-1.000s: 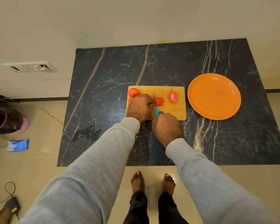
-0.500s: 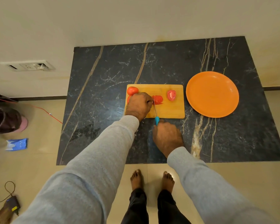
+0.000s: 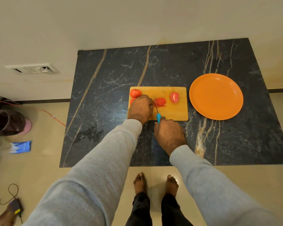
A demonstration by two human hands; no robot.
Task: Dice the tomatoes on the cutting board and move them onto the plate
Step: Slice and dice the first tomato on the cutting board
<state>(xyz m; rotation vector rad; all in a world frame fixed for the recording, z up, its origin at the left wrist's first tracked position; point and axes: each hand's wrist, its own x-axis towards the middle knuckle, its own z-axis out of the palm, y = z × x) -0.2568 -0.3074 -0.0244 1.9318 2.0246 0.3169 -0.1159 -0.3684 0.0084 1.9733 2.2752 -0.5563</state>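
- The sliced tomato is lying near the middle of the cutting board, in a small cluster of cut pieces.
- A tomato half is sitting cut face up, just to the right of the slices and apart from them.
- A whole tomato is sitting at the board's far left corner; a second red piece is showing below it, partly hidden by the left hand.
- The knife is lying with its blade along the left edge of the slices, tip pointing away from the person.
- The right hand is gripping the knife's blue handle at the board's near edge, fingers clamped around it, knuckles up, forearm reaching in from the lower right.
- The left hand is resting knuckles up on the left part of the board, just beside the blade. Its fingers are curling downward; whether they are clamping anything cannot be told.
- The orange plate is standing just right of the board, carrying no tomato.
- Board and plate are resting on the dark marble surface.
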